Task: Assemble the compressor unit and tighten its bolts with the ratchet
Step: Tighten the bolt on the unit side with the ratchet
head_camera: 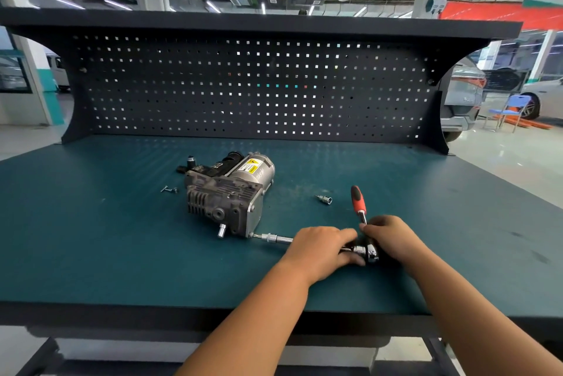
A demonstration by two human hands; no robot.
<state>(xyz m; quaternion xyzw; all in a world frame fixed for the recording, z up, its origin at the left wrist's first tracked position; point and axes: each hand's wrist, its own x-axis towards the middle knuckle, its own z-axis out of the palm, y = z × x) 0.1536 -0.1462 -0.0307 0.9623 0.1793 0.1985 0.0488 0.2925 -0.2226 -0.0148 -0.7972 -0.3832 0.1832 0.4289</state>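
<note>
Near the middle of the dark-green workbench top [91,238] sits the grimy grey metal compressor unit [227,193], with bare surface on either side of it and toward the front edge. At the compressor's near right corner, a chrome extension bar [275,238] touches it. The left hand [320,249] is wrapped round this bar, and the right hand [393,238] grips the shank of the red-and-black-handled ratchet [359,200]. A small chrome socket [325,199] lies to the compressor's right and two loose screws [169,190] to its left.

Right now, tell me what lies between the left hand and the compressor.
In the head view, a chrome extension bar spans from the left hand to the compressor, its tip at the housing's near lower corner.
</note>
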